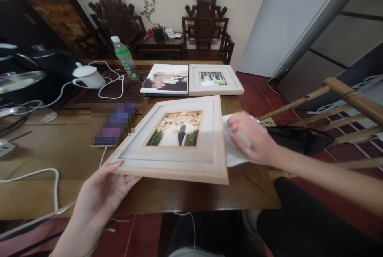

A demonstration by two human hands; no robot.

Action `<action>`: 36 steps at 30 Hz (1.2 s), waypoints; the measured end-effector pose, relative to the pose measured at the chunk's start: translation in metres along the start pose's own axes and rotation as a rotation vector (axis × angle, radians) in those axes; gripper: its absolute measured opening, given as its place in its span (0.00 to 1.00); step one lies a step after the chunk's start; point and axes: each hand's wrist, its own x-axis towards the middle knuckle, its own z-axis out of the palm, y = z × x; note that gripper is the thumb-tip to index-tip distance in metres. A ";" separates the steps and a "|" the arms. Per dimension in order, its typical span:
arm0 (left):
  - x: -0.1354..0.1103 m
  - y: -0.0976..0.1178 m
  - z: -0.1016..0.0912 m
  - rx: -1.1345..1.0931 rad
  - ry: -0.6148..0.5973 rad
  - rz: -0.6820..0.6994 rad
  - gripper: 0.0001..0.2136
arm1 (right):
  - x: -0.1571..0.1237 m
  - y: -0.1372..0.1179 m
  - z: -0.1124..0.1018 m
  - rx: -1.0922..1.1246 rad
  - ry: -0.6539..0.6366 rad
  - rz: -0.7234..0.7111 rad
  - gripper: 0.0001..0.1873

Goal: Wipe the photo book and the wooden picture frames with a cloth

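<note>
My left hand (103,189) grips the near left corner of a light wood picture frame (176,171), thumb on top and fingers beneath. The frame is tilted above the table and shows a wedding photo (176,128) inside a wide white mat. To the right of the frame is my right hand (249,139), slightly blurred, with its fingers curled on a white cloth (231,160). Part of the cloth is hidden behind the frame and the hand.
On the wooden table (191,197) lie a second framed photo (194,83), a large photo print (176,87), a phone (115,125) and white cables. A green-labelled bottle (127,61) and a lidded white cup (89,77) stand behind. A wooden chair (347,93) is at right.
</note>
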 end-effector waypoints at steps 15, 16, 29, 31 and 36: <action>0.008 -0.003 -0.009 0.065 -0.122 0.058 0.18 | -0.049 -0.002 0.010 0.008 -0.313 0.276 0.21; 0.009 -0.004 -0.009 0.074 -0.123 0.063 0.18 | -0.049 0.004 0.002 0.044 -0.285 0.299 0.16; 0.006 -0.011 0.019 0.105 -0.099 0.011 0.10 | 0.020 0.039 -0.066 0.322 0.402 0.770 0.14; 0.007 -0.015 0.025 0.116 -0.115 0.003 0.09 | 0.021 0.041 -0.061 0.371 0.294 0.828 0.14; 0.006 -0.023 0.036 0.120 -0.176 -0.024 0.10 | 0.025 0.047 -0.057 0.305 0.006 0.830 0.15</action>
